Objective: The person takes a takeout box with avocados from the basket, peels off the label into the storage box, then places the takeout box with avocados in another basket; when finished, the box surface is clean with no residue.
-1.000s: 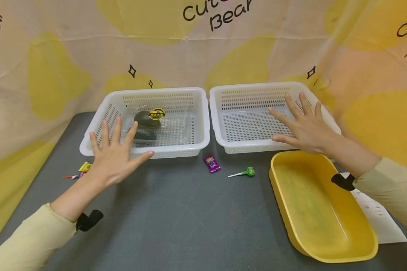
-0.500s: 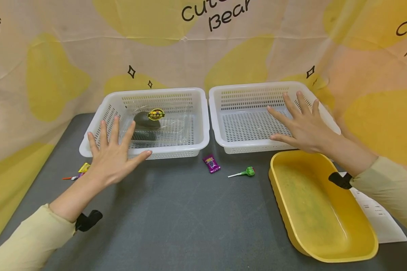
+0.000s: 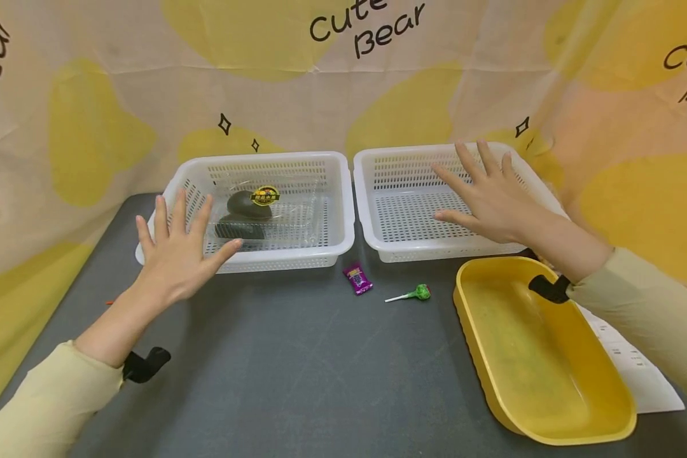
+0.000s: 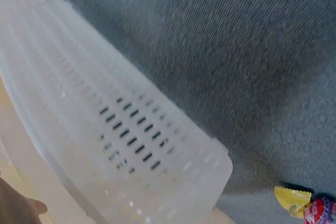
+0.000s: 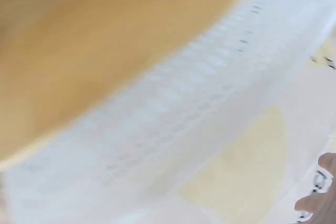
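My left hand point(image 3: 177, 257), fingers straight and spread, hovers at the near left corner of the left white basket point(image 3: 280, 257). Inside that basket lies a clear plastic box point(image 3: 298, 210) with a round label and dark shapes showing at its left end. My right hand point(image 3: 492, 200) is spread out too, and overlaps the right white basket point(image 3: 420, 245) in the head view. Neither hand holds anything. Between the hands, a purple-wrapped candy point(image 3: 357, 278) and a green lollipop point(image 3: 416, 292) lie on the dark table.
A yellow bin point(image 3: 538, 356) stands at the right, with a paper sheet point(image 3: 635, 362) partly under its far side. At the left, a yellow-wrapped candy point(image 4: 293, 201) and a red and purple wrapped sweet point(image 4: 320, 211) lie close together. A printed cloth point(image 3: 298, 102) hangs behind the baskets.
Both hands have shifted left and slightly up in the head view, still spread. The left forearm now covers most of the sweets at the left. The baskets, bin and middle sweets stay in place.
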A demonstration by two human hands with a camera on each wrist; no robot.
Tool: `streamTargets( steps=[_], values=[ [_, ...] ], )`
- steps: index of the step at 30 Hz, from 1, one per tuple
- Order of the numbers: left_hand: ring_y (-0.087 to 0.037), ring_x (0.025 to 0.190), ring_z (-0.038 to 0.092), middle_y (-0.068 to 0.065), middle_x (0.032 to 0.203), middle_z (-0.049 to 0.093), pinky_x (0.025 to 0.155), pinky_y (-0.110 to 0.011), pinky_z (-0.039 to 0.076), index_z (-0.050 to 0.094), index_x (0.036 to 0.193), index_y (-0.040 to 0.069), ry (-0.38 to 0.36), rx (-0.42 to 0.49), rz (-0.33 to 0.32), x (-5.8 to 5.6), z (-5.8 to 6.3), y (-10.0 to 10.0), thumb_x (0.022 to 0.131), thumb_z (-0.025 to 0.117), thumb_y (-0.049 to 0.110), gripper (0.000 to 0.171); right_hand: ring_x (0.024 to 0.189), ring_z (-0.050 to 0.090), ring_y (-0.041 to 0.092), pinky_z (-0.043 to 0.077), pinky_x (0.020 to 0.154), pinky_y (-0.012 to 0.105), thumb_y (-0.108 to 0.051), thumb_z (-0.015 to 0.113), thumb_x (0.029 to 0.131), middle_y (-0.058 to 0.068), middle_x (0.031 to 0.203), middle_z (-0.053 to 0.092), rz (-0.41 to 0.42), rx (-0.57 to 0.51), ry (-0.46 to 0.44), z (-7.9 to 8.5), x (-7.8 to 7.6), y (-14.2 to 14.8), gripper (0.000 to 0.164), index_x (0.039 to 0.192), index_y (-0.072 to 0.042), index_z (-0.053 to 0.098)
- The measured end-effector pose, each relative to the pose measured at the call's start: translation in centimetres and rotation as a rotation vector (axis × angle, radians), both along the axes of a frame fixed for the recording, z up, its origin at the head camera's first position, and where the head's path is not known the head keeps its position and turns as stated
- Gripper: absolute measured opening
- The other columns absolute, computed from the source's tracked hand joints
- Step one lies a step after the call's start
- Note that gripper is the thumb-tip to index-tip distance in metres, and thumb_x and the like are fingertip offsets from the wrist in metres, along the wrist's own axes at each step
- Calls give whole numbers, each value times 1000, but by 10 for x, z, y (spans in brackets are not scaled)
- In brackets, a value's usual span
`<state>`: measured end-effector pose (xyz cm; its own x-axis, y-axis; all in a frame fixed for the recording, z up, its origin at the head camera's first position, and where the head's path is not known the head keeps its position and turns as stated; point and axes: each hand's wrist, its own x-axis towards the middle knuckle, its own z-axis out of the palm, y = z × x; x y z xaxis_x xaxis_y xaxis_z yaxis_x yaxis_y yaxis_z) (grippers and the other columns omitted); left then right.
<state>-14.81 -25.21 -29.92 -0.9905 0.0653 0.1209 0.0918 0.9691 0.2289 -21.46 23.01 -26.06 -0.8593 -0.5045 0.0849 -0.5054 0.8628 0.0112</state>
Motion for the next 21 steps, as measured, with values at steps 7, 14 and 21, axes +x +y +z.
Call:
streamTargets(
  steps=[7,14,21],
  values=[
    [-47,149,-24,-16,163,-25,111,-76,-15,-3,160,17,-9,131,38,-15,13,-26,95,32,70,91,152,-12,47,1,116,75,-66,43,96,13,166,-16,28,-80,-69,24,-8,-42,81,160,-33,5],
    [-53,149,-13,-27,163,-11,114,-75,-5,-2,159,6,-50,313,34,-40,20,-55,104,26,51,77,153,-5,46,9,120,68,-65,44,96,12,167,-14,91,-139,-103,30,-25,-92,81,159,-35,3],
    [-50,151,-5,-18,166,-9,119,-70,4,-4,159,12,-213,668,21,-57,20,-81,106,16,45,66,154,-1,44,13,122,65,-60,50,96,8,168,-13,137,-274,-233,28,-43,-136,80,159,-36,8]
  ],
)
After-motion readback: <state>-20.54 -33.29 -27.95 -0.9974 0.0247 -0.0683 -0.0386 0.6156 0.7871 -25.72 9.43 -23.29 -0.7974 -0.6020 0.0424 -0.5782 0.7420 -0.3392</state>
